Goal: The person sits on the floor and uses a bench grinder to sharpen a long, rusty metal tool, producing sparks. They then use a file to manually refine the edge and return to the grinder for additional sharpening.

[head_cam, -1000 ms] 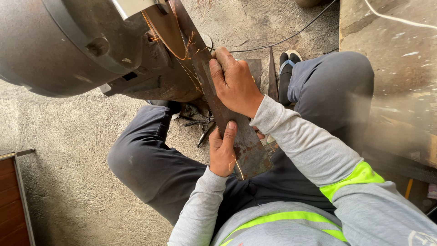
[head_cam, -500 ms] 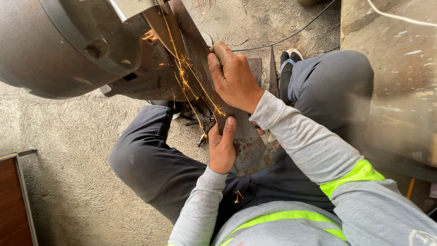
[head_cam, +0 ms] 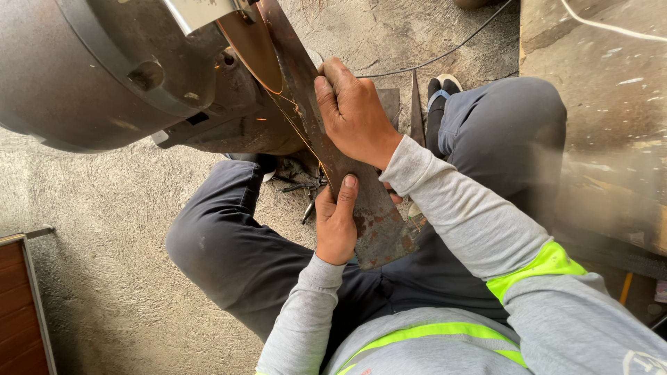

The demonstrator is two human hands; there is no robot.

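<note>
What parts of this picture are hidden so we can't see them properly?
Head view, the only one:
- Far end of the rusty metal blade: cut off by the top edge.
- Blade's middle: covered by the right hand.
- Left hand fingers: tucked under the blade.
- Grinding wheel: mostly hidden behind the grey machine housing.
- Tools on the floor: too small and shadowed to identify.

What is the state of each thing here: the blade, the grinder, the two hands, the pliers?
Metal blade: rusty, held tilted against the wheel.
Grinder: running, a few sparks at the wheel's edge.
Left hand: grips the blade's lower part.
Right hand: presses on the blade's upper part.
Pliers: lying on the floor.
</note>
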